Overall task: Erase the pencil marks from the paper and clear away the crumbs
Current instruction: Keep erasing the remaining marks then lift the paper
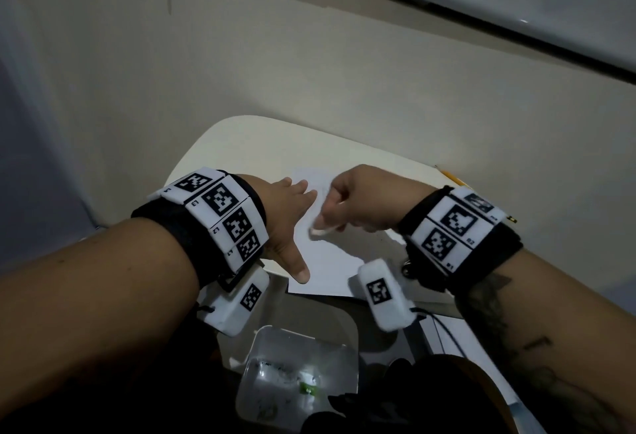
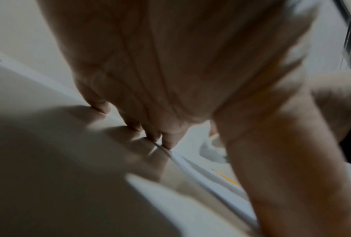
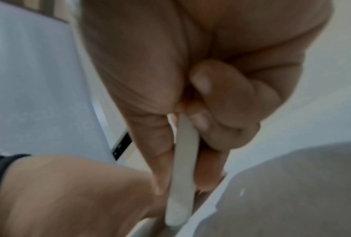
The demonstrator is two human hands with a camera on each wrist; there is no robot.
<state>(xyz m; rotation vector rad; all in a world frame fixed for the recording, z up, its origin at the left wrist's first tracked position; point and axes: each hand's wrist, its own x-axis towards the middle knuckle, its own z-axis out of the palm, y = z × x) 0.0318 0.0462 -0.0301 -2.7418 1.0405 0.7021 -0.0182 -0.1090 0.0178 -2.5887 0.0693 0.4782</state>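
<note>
Head view: the paper (image 1: 323, 254) is pinned flat to the counter (image 1: 241, 144) by the spread left hand (image 1: 287, 223); an eraser (image 1: 321, 230) is pinched in the right hand (image 1: 354, 203). Rubbing is in hand; crumbs are to be swept next.

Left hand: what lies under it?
The left hand rests flat on the white paper, on the table. Any pencil marks beneath the palm are covered.

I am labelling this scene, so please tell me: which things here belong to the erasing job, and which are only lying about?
Belong to the job:
- paper, held flat by the left hand
- eraser, pinched in the right hand

Only lying about:
- pencil, on the table at the wall
- clear plastic tub, below the table edge
</note>
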